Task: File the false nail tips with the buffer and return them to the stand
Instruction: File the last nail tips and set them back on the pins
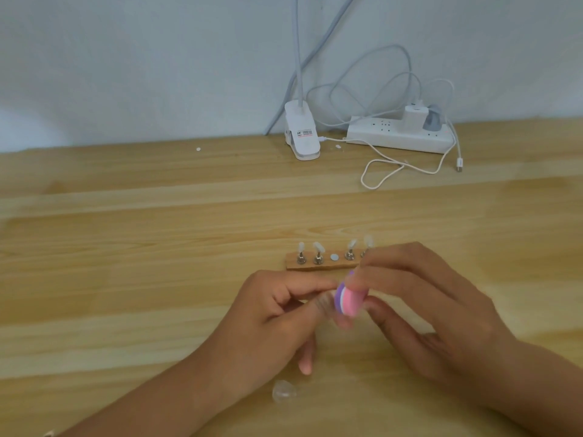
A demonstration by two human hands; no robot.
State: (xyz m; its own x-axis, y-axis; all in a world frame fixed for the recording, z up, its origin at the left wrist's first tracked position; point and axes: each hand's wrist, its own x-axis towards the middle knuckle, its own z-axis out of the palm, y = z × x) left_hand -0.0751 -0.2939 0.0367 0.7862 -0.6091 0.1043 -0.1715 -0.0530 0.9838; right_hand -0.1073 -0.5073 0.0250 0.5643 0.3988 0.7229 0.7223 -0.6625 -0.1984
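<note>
So the whole thing sits on a light wooden table (126,279) pushed up against a plain pale wall (126,58). Both bare forearms come in from the bottom edge and meet near the middle.

The right hand (426,310) is arched over with its fingers curled, gripping the buffer (348,299) between fingertips and thumb. The left hand (277,310) has thumb and forefinger pinched tight on a clear nail tip (325,301), pressed right against the buffer's purple edge. That bit is motion-blurred, so I can't make out much more. One left finger points down to the tabletop.

At the back there's a white power strip (378,134) with a white charger (415,116) and a grey plug (431,119) in it, plus a white cable (388,175) looping across the wood. Next to it is a white clip lamp base (303,134) with a small label (304,133) in black and red print, way too tiny to read. No other writing anywhere that I can spot.

The stand (321,264) is a little wooden strip just behind the hands, its right end hidden by the right fingers. Four metal holders carry upright tips (318,247), and the middle spot shows a flat round disc (334,256).

The buffer is a chunky pink, white and purple block. A loose clear tip (282,393) lies on the table below the left hand.
</note>
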